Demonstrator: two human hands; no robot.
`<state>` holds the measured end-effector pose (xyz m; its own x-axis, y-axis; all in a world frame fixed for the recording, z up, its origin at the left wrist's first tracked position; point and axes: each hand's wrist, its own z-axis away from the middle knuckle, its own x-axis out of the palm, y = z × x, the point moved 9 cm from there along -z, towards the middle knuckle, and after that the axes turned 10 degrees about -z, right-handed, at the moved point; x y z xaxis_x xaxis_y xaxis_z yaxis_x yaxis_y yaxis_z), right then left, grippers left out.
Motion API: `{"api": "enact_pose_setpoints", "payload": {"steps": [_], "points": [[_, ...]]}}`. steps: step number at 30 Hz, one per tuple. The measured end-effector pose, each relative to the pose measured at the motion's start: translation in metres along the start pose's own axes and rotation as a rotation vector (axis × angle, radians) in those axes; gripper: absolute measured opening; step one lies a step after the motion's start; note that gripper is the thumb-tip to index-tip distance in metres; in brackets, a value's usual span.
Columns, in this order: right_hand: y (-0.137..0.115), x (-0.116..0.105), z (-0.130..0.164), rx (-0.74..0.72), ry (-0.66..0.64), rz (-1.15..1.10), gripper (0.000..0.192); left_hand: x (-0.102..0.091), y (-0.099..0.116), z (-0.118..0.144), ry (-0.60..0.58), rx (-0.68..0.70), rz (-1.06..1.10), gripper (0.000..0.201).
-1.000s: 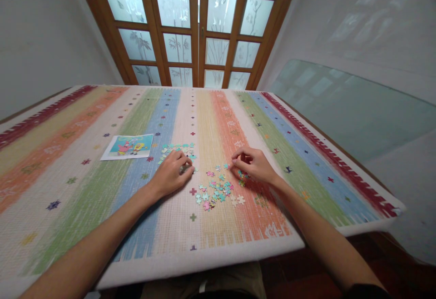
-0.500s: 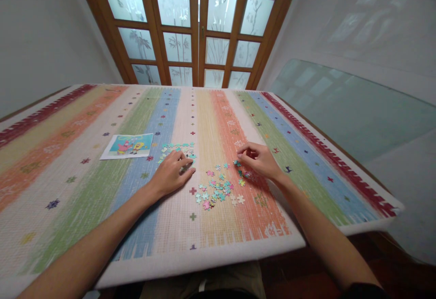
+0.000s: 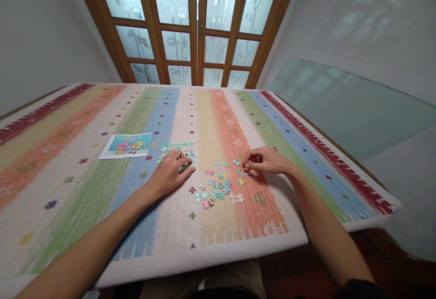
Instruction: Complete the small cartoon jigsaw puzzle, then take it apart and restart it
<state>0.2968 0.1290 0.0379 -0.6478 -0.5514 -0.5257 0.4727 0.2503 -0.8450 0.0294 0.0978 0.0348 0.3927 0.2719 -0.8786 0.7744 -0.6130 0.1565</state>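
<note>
Pastel puzzle pieces between hands

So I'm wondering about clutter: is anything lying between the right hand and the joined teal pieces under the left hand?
Yes. The scatter of loose pastel puzzle pieces lies on the striped woven cloth between the right hand and the joined teal pieces at the left hand.

Only loose puzzle pieces clutter the striped cloth.
</note>
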Motion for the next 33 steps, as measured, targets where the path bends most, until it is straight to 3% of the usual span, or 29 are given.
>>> {"api": "enact_pose_setpoints", "payload": {"steps": [6,14,26,33], "points": [[0.012,0.014,0.002,0.054,-0.15,0.029,0.016,0.0,0.0,0.001,0.012,0.002,-0.007,0.019],[0.022,0.012,0.002,0.084,-0.166,0.061,0.02,-0.003,0.008,-0.002,-0.01,0.025,-0.007,0.024],[0.027,0.008,0.005,0.159,-0.151,0.086,0.015,-0.011,0.036,-0.001,0.041,0.201,0.087,0.019],[0.021,0.01,0.003,0.115,-0.138,0.092,0.014,-0.008,0.053,0.003,-0.08,0.283,0.217,0.016]]}}
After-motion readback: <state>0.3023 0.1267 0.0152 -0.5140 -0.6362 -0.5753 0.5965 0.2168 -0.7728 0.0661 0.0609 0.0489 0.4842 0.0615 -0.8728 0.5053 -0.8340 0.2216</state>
